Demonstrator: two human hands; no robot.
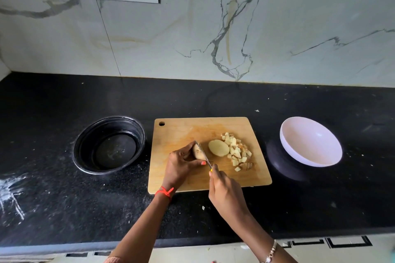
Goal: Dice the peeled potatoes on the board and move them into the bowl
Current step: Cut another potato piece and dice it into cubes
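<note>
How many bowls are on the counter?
2. A black bowl sits left of the cutting board; a white bowl sits right of it. Both look empty.

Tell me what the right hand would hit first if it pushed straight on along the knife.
The right hand points up and left along the knife. It would likely first meet the potato piece held by the left hand, then those fingers. Depth is unclear.

— Soft, even daylight here, bright on the marble wall, no harsh glare.
— The white bowl throws a blurred shadow leftward on the black counter. Wide-angle bending at the edges; focus slightly soft throughout.
</note>
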